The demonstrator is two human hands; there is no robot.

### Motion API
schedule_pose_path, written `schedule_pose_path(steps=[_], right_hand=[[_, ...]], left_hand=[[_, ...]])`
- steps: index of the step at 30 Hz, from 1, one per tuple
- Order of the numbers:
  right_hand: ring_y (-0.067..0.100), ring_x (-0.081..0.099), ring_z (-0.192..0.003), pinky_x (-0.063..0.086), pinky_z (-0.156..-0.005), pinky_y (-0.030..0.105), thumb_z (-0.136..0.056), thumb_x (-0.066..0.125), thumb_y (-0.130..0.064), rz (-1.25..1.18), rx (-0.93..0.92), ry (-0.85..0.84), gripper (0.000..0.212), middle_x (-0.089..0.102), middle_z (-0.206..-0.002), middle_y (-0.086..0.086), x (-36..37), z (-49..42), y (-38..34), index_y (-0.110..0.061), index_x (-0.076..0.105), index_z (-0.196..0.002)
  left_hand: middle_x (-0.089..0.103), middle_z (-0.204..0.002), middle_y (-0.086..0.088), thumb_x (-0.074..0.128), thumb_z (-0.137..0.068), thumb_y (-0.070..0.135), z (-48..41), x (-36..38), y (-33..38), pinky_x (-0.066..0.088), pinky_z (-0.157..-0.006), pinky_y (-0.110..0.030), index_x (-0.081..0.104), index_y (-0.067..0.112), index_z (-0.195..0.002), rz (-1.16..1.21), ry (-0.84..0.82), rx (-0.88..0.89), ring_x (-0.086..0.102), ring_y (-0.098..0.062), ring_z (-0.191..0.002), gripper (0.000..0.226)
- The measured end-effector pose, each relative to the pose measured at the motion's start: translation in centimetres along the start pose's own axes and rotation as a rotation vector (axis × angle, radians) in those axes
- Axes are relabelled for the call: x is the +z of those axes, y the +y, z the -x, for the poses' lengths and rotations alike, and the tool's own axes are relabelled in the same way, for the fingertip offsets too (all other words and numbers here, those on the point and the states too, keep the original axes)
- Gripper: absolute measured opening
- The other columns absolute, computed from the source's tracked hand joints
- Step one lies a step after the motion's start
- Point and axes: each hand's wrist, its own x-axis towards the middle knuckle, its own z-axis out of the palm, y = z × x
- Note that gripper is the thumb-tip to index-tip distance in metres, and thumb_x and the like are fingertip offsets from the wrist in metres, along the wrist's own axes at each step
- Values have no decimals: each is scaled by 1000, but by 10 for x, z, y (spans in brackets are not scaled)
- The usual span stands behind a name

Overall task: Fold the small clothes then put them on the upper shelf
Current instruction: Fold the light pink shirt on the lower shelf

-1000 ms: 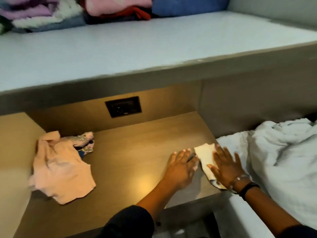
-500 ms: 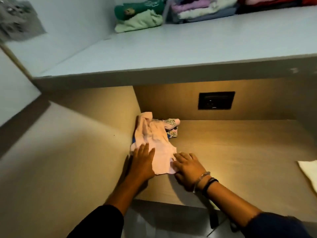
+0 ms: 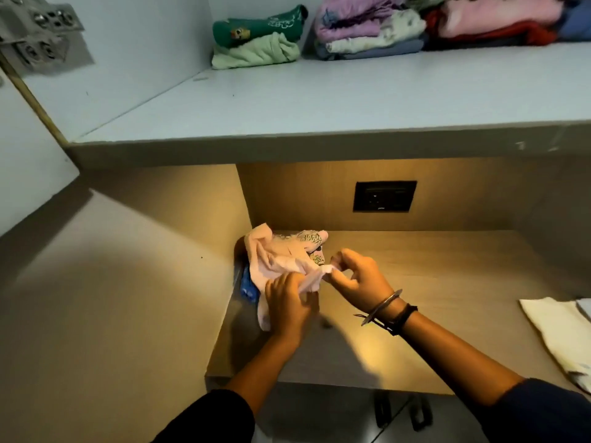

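pale pink garment (image 3: 275, 262), patterned white cloth (image 3: 311, 241), cream cloth (image 3: 556, 330)

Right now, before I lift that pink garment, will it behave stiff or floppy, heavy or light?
Probably floppy: the pink garment is crumpled and bunches where the left hand grips it. Likely light: the right hand holds its edge in a pinch. It may drag the patterned piece touching it.

Left of the fingers (image 3: 347, 255), the pink garment (image 3: 271, 257) and side wall (image 3: 198, 212) block the corner. Rightward the lower shelf (image 3: 447, 282) runs bare to a cream cloth (image 3: 556, 330). Above, the upper shelf (image 3: 319, 103) has a free front.
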Motion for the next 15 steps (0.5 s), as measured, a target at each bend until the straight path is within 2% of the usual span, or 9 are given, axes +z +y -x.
schedule_pose_path(steps=[2, 3, 4, 6, 8, 9, 10, 12, 15], right_hand=[[30, 63, -68, 52, -61, 43, -89, 63, -11, -151, 55, 92, 14, 65, -76, 20, -23, 0, -5, -15, 56, -77], [38, 62, -71, 53, -63, 46, -90, 62, -10, -178, 60, 139, 16, 66, -78, 21, -36, 1, -6, -20, 57, -79], [38, 62, -72, 54, -63, 45, -91, 61, -8, -167, 43, 180, 18, 66, -79, 19, -51, 3, -6, -23, 58, -81], [27, 62, -70, 52, -63, 36, -90, 63, -6, -121, -43, 228, 16, 68, -79, 13, -80, 6, -5, -21, 61, -87], [13, 61, -65, 49, -61, 20, -88, 66, -5, 8, -167, 217, 13, 67, -77, 5, -111, 14, -3, -15, 65, -96], [10, 60, -63, 46, -60, 14, -87, 68, -7, 107, -221, 195, 15, 66, -76, 2, -126, 19, -2, -11, 66, -101], [13, 60, -61, 44, -59, 13, -86, 71, -14, 198, -259, 162, 21, 65, -75, 1, -140, 23, -2, -8, 66, -105], [17, 58, -56, 45, -55, 19, -82, 69, -34, 298, -295, 70, 41, 63, -69, 2, -166, 32, -5, -7, 66, -113], [7, 51, -55, 41, -51, 22, -75, 68, -46, 402, -340, -106, 56, 58, -69, -7, -194, 40, -13, -10, 66, -117]], left_hand=[[69, -95, -12, 70, -81, 13, -15, -7, 36, 50, -70, -24, 67, 12, -88, 238, 125, -219, 64, -35, -97, 7], [69, -96, -14, 69, -79, 5, -22, -10, 48, 50, -67, -25, 67, 9, -89, 229, 149, -208, 64, -35, -98, 11], [69, -98, -17, 68, -75, -2, -27, -14, 57, 50, -68, -30, 67, 6, -92, 127, 160, -142, 63, -36, -98, 18], [69, -100, -19, 66, -69, -8, -32, -24, 67, 49, -74, -39, 68, 4, -99, -73, 184, -10, 61, -39, -97, 32], [68, -108, -19, 64, -68, -10, -34, -34, 75, 50, -79, -43, 66, 4, -109, -153, 192, 36, 61, -41, -101, 43], [68, -113, -19, 63, -70, -8, -33, -38, 79, 51, -81, -44, 64, 5, -114, -198, 184, 26, 61, -40, -104, 47], [67, -117, -17, 63, -72, -5, -33, -41, 82, 52, -83, -45, 61, 7, -119, -243, 161, 26, 61, -39, -106, 49], [67, -116, -13, 64, -77, 2, -31, -46, 90, 52, -80, -40, 59, 12, -121, -317, 84, 60, 63, -34, -105, 46], [72, -99, -6, 63, -76, 3, -35, -62, 102, 48, -65, -27, 65, 19, -104, -345, -40, 35, 66, -26, -87, 32]])
